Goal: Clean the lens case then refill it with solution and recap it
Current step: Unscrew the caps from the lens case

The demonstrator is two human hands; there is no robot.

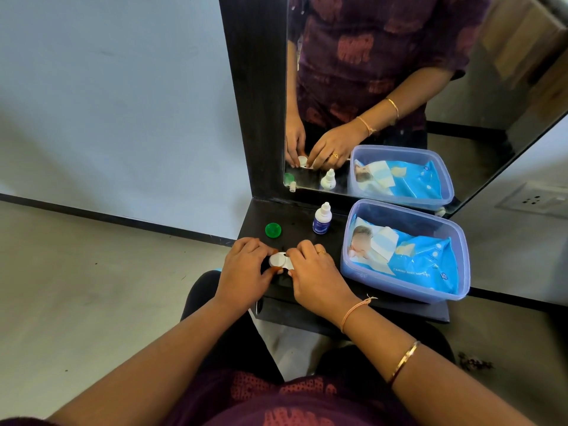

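**Head view, the only view.**

- Lens case (pixel 281 262): white, at the front of the dark shelf (pixel 295 221), held between both hands. One round white end shows between the fingers; the other end is hidden under the right hand.
- Green cap (pixel 273 230): off the case, lying alone on the shelf just behind the left hand.
- Solution bottle (pixel 322 218): upright, behind the hands and apart from them, near the mirror (pixel 399 87). It seems to have its white top on.
- Plastic box (pixel 384 279): to the right of the hands, with a blue pack of wipes (pixel 424 256) lying inside.

**Progress (judged).** Early. One cap is off, and the white end looks capped. No wipe is out and the bottle stands untouched. Whether the wells are clean or wet cannot be told. Refilling and recapping are left.

**Hands.**
- Left hand (pixel 242 265): palm down, fingers curled round the left end of the case, gripping it.
- Right hand (pixel 313 272): palm down, wrist toward the body, fingertips curled onto the right end and holding it. The mirror shows the same two-handed hold.
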